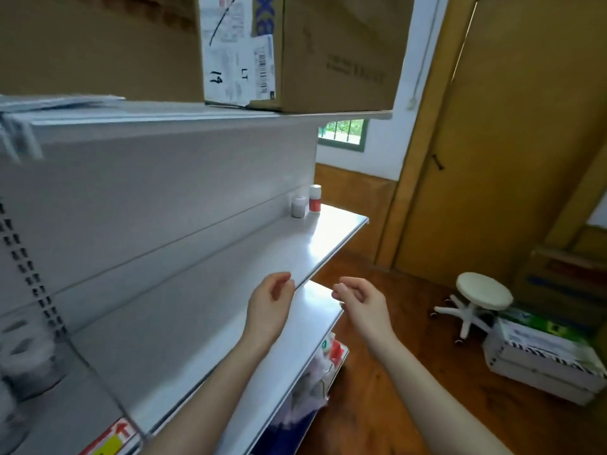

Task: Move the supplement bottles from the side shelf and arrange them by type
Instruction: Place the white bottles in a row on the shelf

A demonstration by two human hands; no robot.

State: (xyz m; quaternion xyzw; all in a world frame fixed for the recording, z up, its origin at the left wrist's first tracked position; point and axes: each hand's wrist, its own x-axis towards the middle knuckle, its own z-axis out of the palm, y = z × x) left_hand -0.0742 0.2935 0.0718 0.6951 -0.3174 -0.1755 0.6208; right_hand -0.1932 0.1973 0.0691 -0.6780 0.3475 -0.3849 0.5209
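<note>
Two small supplement bottles stand at the far end of a white shelf (335,238): a short white bottle (299,207) and, just right of it, a taller white-capped bottle with a red label (315,198). My left hand (271,298) hovers at the shelf's front edge, fingers loosely curled, holding nothing. My right hand (359,298) hangs beside it over the lower shelf (308,326), also loosely curled and empty. Both hands are well short of the bottles.
Cardboard boxes (328,54) sit on the top shelf. Blurred white bottles (26,356) stand at the left behind a clear divider. Packaged goods (328,353) lie on a lower shelf. A white stool (483,293) and stacked boxes (542,356) stand on the wooden floor at right.
</note>
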